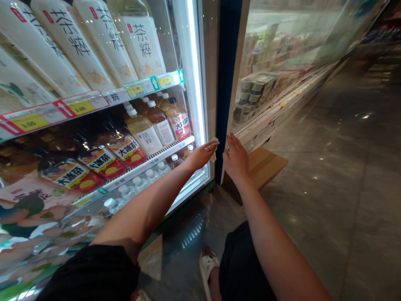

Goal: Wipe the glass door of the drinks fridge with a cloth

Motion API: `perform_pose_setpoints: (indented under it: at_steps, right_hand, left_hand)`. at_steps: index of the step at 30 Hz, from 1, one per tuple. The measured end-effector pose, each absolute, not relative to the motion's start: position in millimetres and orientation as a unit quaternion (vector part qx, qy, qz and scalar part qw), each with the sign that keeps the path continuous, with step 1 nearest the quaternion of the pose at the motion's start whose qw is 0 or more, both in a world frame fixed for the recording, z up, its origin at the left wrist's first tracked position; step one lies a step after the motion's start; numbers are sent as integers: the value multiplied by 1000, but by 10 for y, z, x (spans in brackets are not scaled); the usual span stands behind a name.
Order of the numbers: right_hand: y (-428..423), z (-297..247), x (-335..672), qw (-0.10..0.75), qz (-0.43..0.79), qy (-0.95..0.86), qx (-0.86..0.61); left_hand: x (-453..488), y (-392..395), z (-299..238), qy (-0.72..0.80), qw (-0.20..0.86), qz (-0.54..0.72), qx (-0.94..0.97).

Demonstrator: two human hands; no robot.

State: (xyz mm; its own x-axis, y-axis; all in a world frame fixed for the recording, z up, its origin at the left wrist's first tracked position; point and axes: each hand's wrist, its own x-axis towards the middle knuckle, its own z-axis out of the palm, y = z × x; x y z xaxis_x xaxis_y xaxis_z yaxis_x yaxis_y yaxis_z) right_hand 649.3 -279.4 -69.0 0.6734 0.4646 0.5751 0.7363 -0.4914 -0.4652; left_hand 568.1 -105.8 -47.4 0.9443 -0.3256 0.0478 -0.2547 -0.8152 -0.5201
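My left hand (200,156), with a ring on one finger, pinches a crumpled white cloth (214,146) against the metal frame of a glass-door drinks fridge (202,83). My right hand (235,159) is flat with its fingers apart, and nothing is in it. Its fingertips sit at the lower part of the dark blue edge (226,96) of the swung-open glass door (282,50), close to the cloth.
Fridge shelves hold bottled tea (159,123), large tea-labelled bottles and small water bottles (127,192), with yellow price tags (81,107). A cardboard box (260,169) stands behind the door on the polished stone floor (313,175). My sandalled foot (208,267) shows below.
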Motion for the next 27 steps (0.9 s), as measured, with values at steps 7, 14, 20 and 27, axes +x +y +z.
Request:
perform_pose_setpoints:
  at_steps: [7,14,20,27]
  right_hand:
    - [-2757,-730,6486,350,-172,-378,-839]
    - [-2745,-698,6440,354,-191,-385,-831]
    - [-2761,-650,6404,351,-206,-378,-831]
    - [-2678,-660,6367,339,-199,-405,-825]
  left_hand:
    - [5528,-1131,-472,72,262,-98,-957]
    - [5439,-1143,-662,85,242,-68,-964]
    - [5211,-988,-522,92,246,-94,-960]
    - [5389,-1143,-601,67,219,-92,-969]
